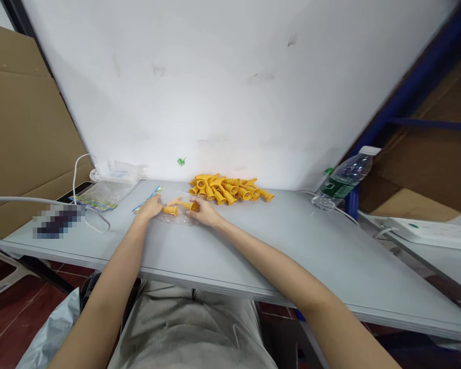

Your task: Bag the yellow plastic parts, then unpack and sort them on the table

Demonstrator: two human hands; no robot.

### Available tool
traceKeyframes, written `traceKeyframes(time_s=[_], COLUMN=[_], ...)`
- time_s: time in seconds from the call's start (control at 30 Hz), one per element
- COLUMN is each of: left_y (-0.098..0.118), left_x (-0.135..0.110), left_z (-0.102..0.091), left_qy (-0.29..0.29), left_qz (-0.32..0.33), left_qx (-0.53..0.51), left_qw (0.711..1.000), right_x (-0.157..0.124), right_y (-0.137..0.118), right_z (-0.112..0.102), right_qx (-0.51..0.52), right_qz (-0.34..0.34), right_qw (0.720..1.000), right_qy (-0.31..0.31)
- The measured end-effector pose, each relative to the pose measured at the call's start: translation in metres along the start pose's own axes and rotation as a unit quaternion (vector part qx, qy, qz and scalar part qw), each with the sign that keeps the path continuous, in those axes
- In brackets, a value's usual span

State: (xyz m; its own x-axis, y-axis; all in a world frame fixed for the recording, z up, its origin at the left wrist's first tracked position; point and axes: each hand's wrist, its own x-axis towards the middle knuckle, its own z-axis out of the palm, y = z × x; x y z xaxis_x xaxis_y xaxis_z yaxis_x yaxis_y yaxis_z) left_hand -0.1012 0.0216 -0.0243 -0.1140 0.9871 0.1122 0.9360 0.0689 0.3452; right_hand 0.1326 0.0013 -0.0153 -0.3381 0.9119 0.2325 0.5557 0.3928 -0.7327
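Note:
On the grey table lies a clear plastic bag (pixel 172 219) with a colourful printed header card (pixel 146 200). My left hand (pixel 151 207) is closed on the bag at its card end. Beside those fingers, a yellow trumpet-shaped plastic piece (pixel 170 210) appears to be inside the film. My right hand (pixel 207 212) grips a second yellow trumpet-shaped piece (pixel 188 206) by its wide end, at the bag's right side. Whether this second piece is in the bag, I cannot tell. Behind my hands sits a pile of similar yellow pieces (pixel 230 189).
More clear bags with printed cards (pixel 107 195) lie at the left, near a white cable (pixel 75 177) and a blurred-out dark object (pixel 59 221). A water bottle (pixel 346 179) leans at the right by a blue frame. Cardboard (pixel 23 123) stands at the left.

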Motion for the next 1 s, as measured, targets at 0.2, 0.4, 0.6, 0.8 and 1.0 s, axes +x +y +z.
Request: traceKeyframes(time_s=[0.2,0.4,0.6,0.8,1.0], left_y=[-0.001,0.004,0.008,0.013,0.013], left_x=[0.002,-0.001,-0.006,-0.009,-0.007], left_z=[0.002,0.001,0.000,-0.002,-0.001], left_qy=[-0.047,-0.051,-0.047,-0.049,-0.046], left_qz=[0.054,0.056,0.062,0.054,0.051], left_qx=[-0.011,-0.008,-0.006,0.002,0.008], left_qw=[0.997,0.997,0.997,0.997,0.998], right_x=[0.026,0.047,0.054,0.052,0.039], right_y=[0.001,0.008,0.002,-0.005,-0.011], right_z=[0.012,0.023,0.029,0.025,0.007], right_qx=[-0.028,-0.101,-0.092,-0.035,-0.029], right_qz=[-0.054,-0.079,-0.037,-0.004,0.012], right_qw=[0.998,0.992,0.995,0.999,0.999], right_qy=[-0.022,0.009,-0.002,0.019,-0.005])
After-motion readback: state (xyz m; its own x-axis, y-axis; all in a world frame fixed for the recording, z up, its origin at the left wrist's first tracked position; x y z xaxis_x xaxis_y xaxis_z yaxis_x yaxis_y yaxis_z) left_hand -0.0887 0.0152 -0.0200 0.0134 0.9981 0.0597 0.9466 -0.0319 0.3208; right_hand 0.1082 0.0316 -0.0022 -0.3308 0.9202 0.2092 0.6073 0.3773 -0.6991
